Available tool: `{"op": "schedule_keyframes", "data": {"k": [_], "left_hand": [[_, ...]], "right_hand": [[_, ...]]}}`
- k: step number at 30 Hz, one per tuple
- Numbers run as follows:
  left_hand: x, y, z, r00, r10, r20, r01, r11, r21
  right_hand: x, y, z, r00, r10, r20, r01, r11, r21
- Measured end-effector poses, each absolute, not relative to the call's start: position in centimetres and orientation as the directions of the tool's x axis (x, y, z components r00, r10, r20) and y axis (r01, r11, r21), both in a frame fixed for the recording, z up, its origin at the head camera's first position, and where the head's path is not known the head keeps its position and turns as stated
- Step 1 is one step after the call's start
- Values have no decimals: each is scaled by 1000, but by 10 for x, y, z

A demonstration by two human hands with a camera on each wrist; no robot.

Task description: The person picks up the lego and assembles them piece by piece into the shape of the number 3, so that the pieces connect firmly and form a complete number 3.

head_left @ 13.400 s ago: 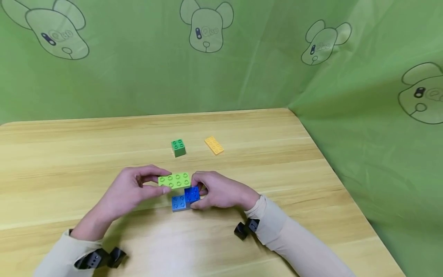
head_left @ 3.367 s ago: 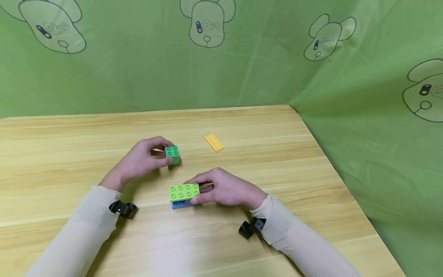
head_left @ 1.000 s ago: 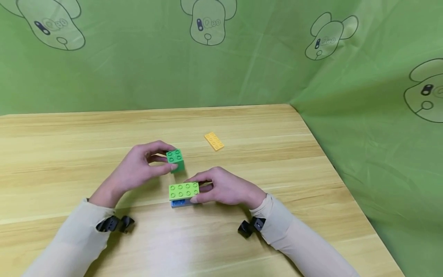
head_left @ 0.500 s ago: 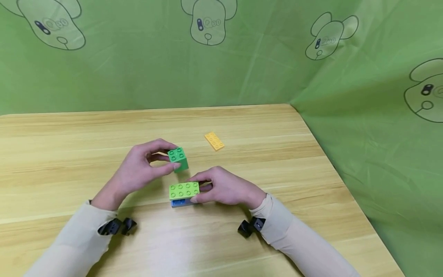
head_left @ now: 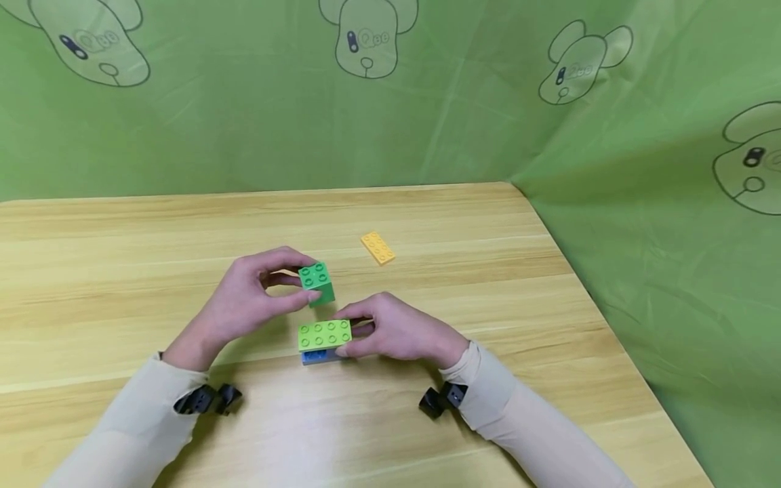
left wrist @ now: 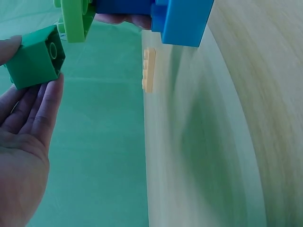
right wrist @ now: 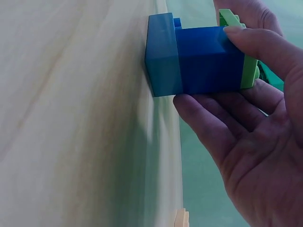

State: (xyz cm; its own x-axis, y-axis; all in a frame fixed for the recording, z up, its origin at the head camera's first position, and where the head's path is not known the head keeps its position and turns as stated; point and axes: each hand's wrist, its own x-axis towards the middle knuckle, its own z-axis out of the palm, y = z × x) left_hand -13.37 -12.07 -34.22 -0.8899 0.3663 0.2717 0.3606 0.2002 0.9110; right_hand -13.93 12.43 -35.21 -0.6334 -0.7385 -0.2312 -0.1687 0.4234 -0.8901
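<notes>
In the head view my left hand (head_left: 241, 298) pinches a green two-by-two toy brick (head_left: 317, 281) between thumb and fingers, above the table. Its hollow underside shows in the left wrist view. Just in front, my right hand (head_left: 399, 332) holds a small stack from its right side. A thin lime-green eight-stud brick (head_left: 325, 335) tops that stack. Beneath it is a dark blue brick (right wrist: 208, 61), gripped by the right thumb and fingers. At the bottom lies a lighter blue brick (right wrist: 163, 61) on the table. The green brick is apart from the stack.
A flat yellow-orange eight-stud plate (head_left: 377, 248) lies farther back on the wooden table (head_left: 488, 285). Green printed cloth (head_left: 244, 122) hangs behind and to the right of it. Black wrist cameras (head_left: 201, 398) sit at both cuffs.
The lime brick has gone from the left hand onto the blue bricks. The left hand has picked up the green brick and brought it nearer the stack, drifting slightly right over the last second.
</notes>
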Motion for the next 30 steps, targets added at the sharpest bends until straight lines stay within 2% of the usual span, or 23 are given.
{"op": "schedule_keyframes", "data": {"k": [9,21,30], "left_hand": [[-131,-120,-345,-880,340,331,399,153,904],[-121,-113,-341,-855,384,349,438,174,882],[-118,-110,-338,-817,418,396,486,132,864]], "right_hand": [[-139,125,-352,-635,-739,-225,-175,421,-890],[-139,123,-354,-618,-755,-219,-156,390,-907],[-139,121,-355,-615,-760,-211,-151,376,-914]]}}
